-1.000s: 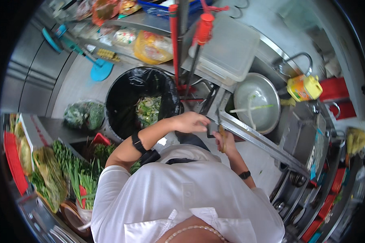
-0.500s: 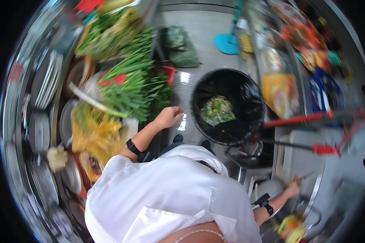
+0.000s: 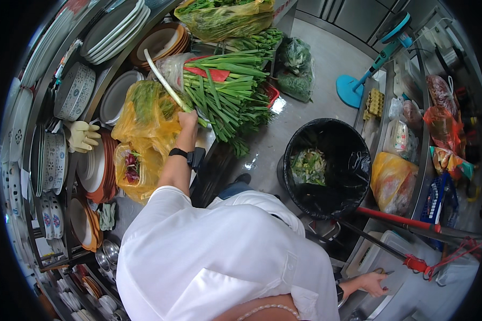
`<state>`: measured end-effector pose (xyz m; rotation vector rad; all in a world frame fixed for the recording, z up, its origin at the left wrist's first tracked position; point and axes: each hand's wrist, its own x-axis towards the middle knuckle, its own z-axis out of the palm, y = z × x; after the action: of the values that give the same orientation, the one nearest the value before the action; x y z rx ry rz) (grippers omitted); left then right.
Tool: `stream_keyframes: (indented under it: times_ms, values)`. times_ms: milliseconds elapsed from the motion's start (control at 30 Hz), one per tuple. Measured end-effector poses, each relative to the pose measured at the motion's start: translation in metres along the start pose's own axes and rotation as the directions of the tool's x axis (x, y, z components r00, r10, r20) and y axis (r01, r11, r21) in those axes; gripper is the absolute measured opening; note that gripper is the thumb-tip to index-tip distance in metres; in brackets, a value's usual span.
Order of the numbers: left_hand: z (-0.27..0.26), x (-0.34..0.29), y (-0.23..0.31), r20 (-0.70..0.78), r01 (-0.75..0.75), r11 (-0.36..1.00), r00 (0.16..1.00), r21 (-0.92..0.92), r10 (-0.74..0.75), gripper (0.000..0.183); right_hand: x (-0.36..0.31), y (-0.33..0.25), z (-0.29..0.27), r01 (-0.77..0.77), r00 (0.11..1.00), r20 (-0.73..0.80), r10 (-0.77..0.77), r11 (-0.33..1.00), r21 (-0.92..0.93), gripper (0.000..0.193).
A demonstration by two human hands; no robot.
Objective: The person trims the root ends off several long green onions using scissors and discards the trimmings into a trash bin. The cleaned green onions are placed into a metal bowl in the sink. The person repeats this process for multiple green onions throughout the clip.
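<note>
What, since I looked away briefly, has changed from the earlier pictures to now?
The view swung left. The left hand moved from before the body out to the left and took hold of a long pale stalk. The right hand, with the scissors, moved out to the right. The black-lined bin stayed in place.

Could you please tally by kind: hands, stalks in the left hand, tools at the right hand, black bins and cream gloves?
Hands, left hand and right hand: 2
Stalk: 1
Tool: 1
Black bin: 1
Cream glove: 1
Total: 6
</note>
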<state>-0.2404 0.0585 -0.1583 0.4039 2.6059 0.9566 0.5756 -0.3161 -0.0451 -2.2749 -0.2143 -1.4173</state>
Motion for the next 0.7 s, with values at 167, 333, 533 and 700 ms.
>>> stream_keyframes:
  times_ms: [167,333,533,700]
  values:
    - [-0.007,-0.017,0.013,0.151,-0.063,0.795,0.97,-0.603,0.191,0.032,0.009,-0.094,-0.065,0.302,0.929,-0.245,-0.278,0.951,0.064,0.062]
    - [-0.038,-0.14,0.057,0.316,0.072,0.425,0.783,-0.902,0.536,0.024,-0.013,-0.208,-0.109,0.309,0.92,-0.073,-0.384,0.603,0.736,0.052]
    - [-0.058,-0.267,0.115,0.615,0.274,0.553,0.274,-0.787,0.74,0.035,-0.084,-0.347,-0.153,-0.657,0.319,0.507,-0.801,0.199,0.727,0.028]
    - [-0.043,-0.338,0.122,0.774,0.164,0.776,-0.089,-0.61,0.627,0.038,-0.122,-0.412,-0.178,-0.843,0.049,0.438,-0.897,0.198,0.5,0.03]
